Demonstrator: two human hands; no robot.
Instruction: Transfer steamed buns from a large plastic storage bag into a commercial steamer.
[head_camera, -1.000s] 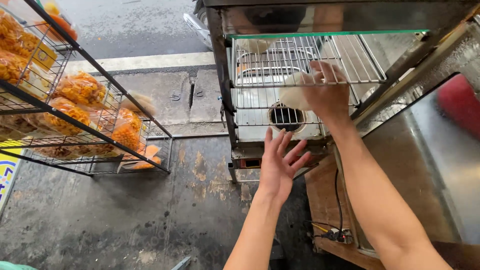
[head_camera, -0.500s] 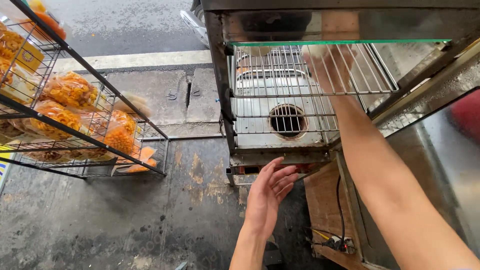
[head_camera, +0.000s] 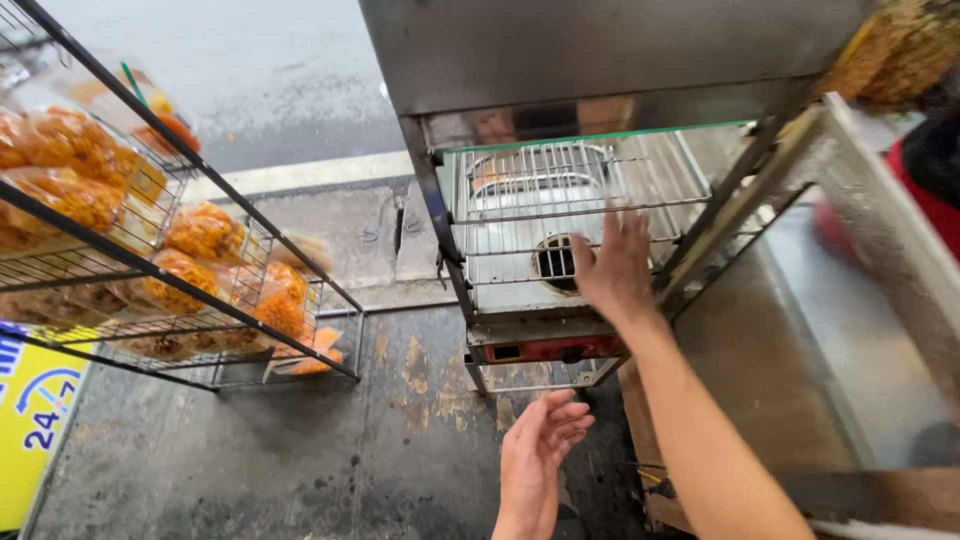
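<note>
Steel cabinet (head_camera: 600, 60), wire rack (head_camera: 520, 180) (gridded)

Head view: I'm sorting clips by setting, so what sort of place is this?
Probably a street-side food stall. A metal warming cabinet with a wire shelf stands on wet pavement, beside a wire rack of bagged orange snacks. The right hand reaches into the cabinet.

right hand (head_camera: 612, 270) drawn back from wire rack (head_camera: 575, 190), left hand (head_camera: 540, 450) lowered
</note>
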